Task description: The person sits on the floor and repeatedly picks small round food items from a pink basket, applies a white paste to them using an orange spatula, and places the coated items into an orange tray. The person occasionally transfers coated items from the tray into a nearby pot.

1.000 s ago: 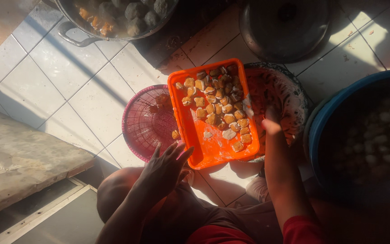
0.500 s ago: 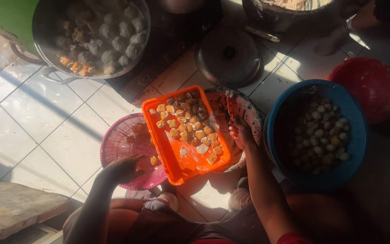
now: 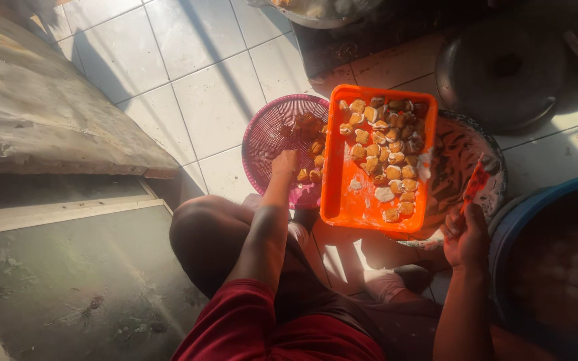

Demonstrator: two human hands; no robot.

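Far left of both hands: a weathered slab [image 3: 48, 100] lying over the white tiled floor [image 3: 195, 87], with a dark, stained panel [image 3: 55, 281] below it. Left hand [image 3: 284, 164]: reaches forward into the pink mesh basket [image 3: 272, 134], fingers curled down among the browned pieces [image 3: 310, 150] lying at the basket's right side; the grip is seen from the back of the hand, so I cannot tell whether it is pinching a piece or only resting on them. Forearm runs back to a red sleeve [image 3: 249, 321], over the bent knee [image 3: 202, 234]. Just right of the left hand, touching the basket's edge: orange rectangular tray [image 3: 342, 194], tilted slightly, resting partly over the basket rim and partly over a patterned round bowl [image 3: 483, 167]. The tray carries pale, floury cubes [image 3: 382, 147], packed in its upper and right part; its lower left part is mostly bare, with white smears. Beyond the tray, farther from both hands: a dark round lid [image 3: 503, 67], and the rim of a metal pan [image 3: 316, 13] at the top edge. Right hand [image 3: 466, 237]: raised just right of the tray's near corner, over the patterned bowl's edge, fingers pressed together on a small red scraper [image 3: 476, 184] that points up and away. Right of the right hand, close beside it: blue tub [image 3: 503, 241] with dim round pale balls [image 3: 563, 267] in shadow.
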